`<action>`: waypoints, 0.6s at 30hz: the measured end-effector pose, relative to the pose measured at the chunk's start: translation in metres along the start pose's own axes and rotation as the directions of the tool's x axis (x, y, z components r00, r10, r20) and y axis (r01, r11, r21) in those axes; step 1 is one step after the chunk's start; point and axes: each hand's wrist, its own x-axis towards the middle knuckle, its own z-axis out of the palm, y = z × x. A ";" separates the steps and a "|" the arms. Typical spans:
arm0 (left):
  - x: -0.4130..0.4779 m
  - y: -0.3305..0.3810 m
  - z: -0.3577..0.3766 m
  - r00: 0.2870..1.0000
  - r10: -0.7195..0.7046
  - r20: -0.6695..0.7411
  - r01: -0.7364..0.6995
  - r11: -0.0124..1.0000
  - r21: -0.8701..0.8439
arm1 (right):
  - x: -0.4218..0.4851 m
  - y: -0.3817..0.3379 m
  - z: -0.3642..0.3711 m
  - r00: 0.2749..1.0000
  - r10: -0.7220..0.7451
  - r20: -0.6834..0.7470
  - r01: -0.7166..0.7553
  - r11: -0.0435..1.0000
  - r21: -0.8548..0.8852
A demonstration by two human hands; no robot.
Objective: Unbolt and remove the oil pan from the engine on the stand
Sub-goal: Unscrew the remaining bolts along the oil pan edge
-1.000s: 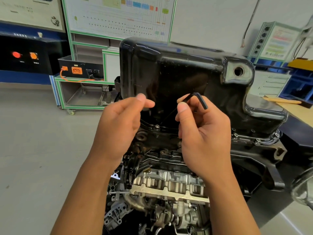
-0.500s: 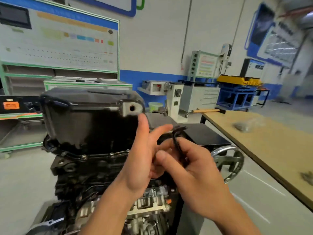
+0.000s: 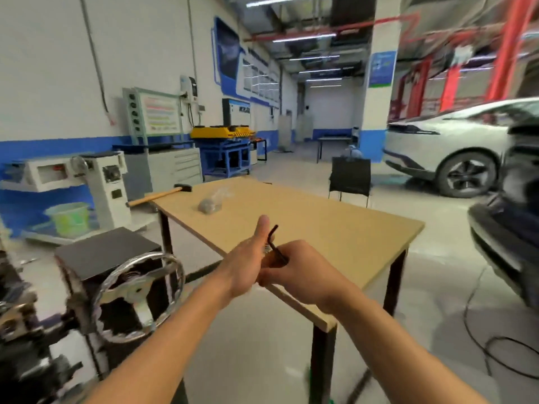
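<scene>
The oil pan is out of view. Only a blurred edge of the engine [image 3: 17,330] and the stand's chrome handwheel [image 3: 140,295] show at the lower left. My right hand [image 3: 303,272] grips a black L-shaped hex key [image 3: 274,243], whose short end points up. My left hand [image 3: 245,263] is pressed against the right hand with its thumb raised. Its fingers are hidden, and a small shiny bit shows between the two hands. Both hands are over the near corner of a wooden table [image 3: 320,228].
On the table lie a hammer [image 3: 163,193] and a clear plastic bag [image 3: 213,201]. A black chair [image 3: 350,176] stands behind it. A white car [image 3: 455,147] and a dark car [image 3: 510,228] are at the right, and a cable [image 3: 481,339] runs across the floor.
My view has swung right, away from the engine and oil pan, to the wooden table. Both hands have stayed together and my right hand still holds the hex key.
</scene>
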 end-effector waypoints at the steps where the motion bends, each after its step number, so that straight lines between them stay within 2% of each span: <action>1: 0.014 -0.001 0.016 1.000 -0.019 0.012 0.018 0.998 0.065 | 0.000 0.018 -0.006 0.999 0.044 -0.019 -0.043 0.999 0.018; 5: 0.055 -0.017 0.065 0.993 -0.091 0.081 0.065 0.959 0.277 | 0.005 0.080 -0.011 0.991 0.084 -0.107 -0.088 0.996 -0.030; 7: 0.074 -0.030 0.072 0.991 -0.086 0.104 0.055 0.962 0.268 | 0.017 0.103 -0.012 0.986 0.091 -0.143 -0.100 0.993 -0.060; 9: 0.092 -0.046 0.072 0.996 -0.062 0.066 0.047 0.978 0.203 | 0.033 0.123 -0.018 0.971 0.141 -0.191 -0.157 0.985 -0.072; 11: 0.107 -0.071 0.068 1.000 -0.022 -0.008 0.023 0.958 0.286 | 0.050 0.144 -0.027 0.952 0.212 -0.219 -0.247 0.959 -0.142; 14: 0.125 -0.105 0.067 0.998 0.057 -0.021 -0.038 0.854 0.520 | 0.069 0.170 -0.037 0.932 0.311 -0.184 -0.349 0.907 -0.234; 18: 0.146 -0.112 0.075 0.991 0.091 -0.099 -0.018 0.819 0.573 | 0.094 0.184 -0.048 0.931 0.350 -0.107 -0.365 0.905 -0.217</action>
